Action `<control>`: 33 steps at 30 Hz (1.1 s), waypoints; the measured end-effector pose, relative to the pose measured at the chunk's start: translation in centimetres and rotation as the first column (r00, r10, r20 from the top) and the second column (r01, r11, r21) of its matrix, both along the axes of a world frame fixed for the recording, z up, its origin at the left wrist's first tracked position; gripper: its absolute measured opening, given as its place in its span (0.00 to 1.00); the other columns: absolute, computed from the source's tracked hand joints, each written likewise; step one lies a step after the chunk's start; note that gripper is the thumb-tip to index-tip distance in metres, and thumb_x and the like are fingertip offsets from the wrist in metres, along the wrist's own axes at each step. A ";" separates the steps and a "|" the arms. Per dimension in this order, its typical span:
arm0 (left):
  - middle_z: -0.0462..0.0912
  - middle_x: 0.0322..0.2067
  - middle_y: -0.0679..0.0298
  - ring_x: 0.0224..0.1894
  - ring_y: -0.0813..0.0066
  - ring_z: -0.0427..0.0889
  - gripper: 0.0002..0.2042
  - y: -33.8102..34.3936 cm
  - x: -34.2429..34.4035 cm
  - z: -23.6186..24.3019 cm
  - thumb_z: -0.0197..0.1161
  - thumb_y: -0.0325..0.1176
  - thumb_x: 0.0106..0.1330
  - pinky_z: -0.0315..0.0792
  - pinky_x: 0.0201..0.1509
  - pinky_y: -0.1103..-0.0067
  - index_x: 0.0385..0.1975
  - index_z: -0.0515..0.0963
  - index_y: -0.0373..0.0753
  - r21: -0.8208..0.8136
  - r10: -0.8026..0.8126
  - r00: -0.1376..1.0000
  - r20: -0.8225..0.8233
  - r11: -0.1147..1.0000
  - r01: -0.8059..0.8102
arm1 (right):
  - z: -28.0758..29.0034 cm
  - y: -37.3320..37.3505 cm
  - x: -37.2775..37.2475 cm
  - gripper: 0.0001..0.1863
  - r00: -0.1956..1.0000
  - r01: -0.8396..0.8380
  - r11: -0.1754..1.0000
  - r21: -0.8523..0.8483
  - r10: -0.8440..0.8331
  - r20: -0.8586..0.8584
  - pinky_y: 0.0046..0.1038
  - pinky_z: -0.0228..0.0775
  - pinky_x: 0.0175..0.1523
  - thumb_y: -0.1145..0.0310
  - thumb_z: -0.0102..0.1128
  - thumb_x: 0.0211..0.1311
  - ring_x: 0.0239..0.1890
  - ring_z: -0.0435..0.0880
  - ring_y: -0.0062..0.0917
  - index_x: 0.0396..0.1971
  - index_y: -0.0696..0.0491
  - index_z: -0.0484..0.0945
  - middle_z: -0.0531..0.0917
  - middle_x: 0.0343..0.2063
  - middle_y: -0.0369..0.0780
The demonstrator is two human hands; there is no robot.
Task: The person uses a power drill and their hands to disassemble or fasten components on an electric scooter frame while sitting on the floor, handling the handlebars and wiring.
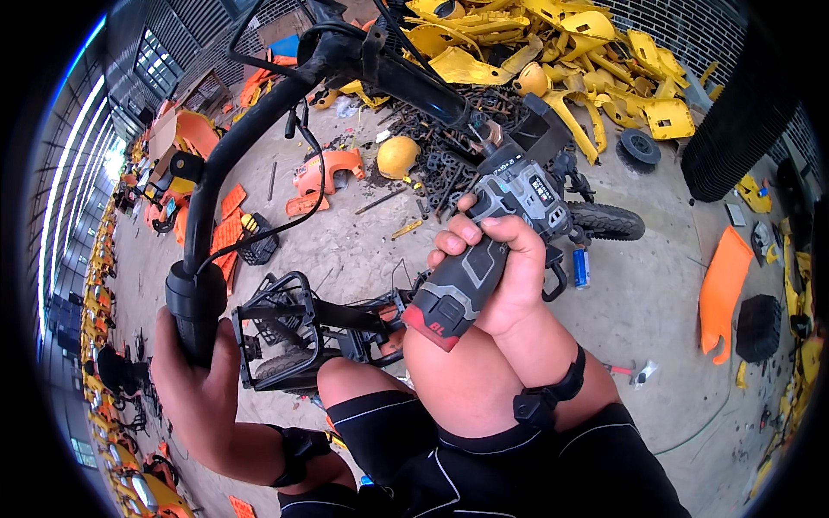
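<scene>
Grey-black cordless power tool (475, 268) is hovering by the right knee (445, 371); right hand (515, 281) is wrapping its fingers round the handle. Likely heavy, stiff, best held there. Left hand (203, 388) is gripping the handlebar grip (198, 332), probably rubbery.

White-piped black shorts (553, 475), black wrist straps (537, 409)

Grey concrete floor (665, 324) spreads across the middle and right of the frame, stained and littered. A grey brick wall (691, 36) closes the upper right. At upper left, a paned window (155, 60) sits in dark ribbed walling; bright light strips (76, 164) curve down the left edge.
</scene>
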State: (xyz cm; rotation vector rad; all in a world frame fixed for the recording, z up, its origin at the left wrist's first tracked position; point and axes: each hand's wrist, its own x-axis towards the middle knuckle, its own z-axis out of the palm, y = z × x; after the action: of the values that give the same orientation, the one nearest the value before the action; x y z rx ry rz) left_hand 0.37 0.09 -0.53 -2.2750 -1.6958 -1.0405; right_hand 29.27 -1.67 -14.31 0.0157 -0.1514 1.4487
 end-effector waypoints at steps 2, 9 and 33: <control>0.80 0.28 0.55 0.27 0.72 0.75 0.18 0.0 0.0 0.1 0.69 0.31 0.62 0.74 0.34 0.74 0.49 0.75 0.31 -0.021 0.001 1.000 0.010 1.000 -0.001 | 0.0 0.0 0.0 0.16 1.000 0.004 1.000 0.005 -0.004 0.003 0.37 0.71 0.53 0.65 0.57 0.58 0.39 0.76 0.29 0.47 0.50 0.74 0.76 0.29 0.35; 0.81 0.29 0.54 0.27 0.70 0.77 0.19 -0.1 -0.2 -0.1 0.70 0.32 0.61 0.74 0.34 0.73 0.50 0.75 0.31 -0.009 0.005 1.000 -0.004 1.000 -0.005 | -0.1 0.2 0.1 0.16 1.000 0.003 1.000 0.013 -0.003 0.004 0.37 0.72 0.53 0.65 0.57 0.58 0.39 0.77 0.29 0.47 0.49 0.74 0.77 0.29 0.35; 0.80 0.27 0.57 0.27 0.77 0.75 0.18 -0.3 0.1 -0.2 0.69 0.28 0.60 0.74 0.35 0.76 0.48 0.76 0.31 -0.064 0.042 0.999 0.029 0.997 -0.041 | 0.2 0.7 0.4 0.16 0.983 0.113 0.992 -0.047 -0.104 0.154 0.35 0.72 0.51 0.70 0.57 0.59 0.40 0.79 0.34 0.49 0.54 0.74 0.78 0.30 0.40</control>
State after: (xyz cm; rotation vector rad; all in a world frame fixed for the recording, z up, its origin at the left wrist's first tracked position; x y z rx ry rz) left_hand 0.44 -0.25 -0.73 -2.2627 -1.8054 -1.0322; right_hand 29.64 -1.00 -14.09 -0.1467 -0.2324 1.3440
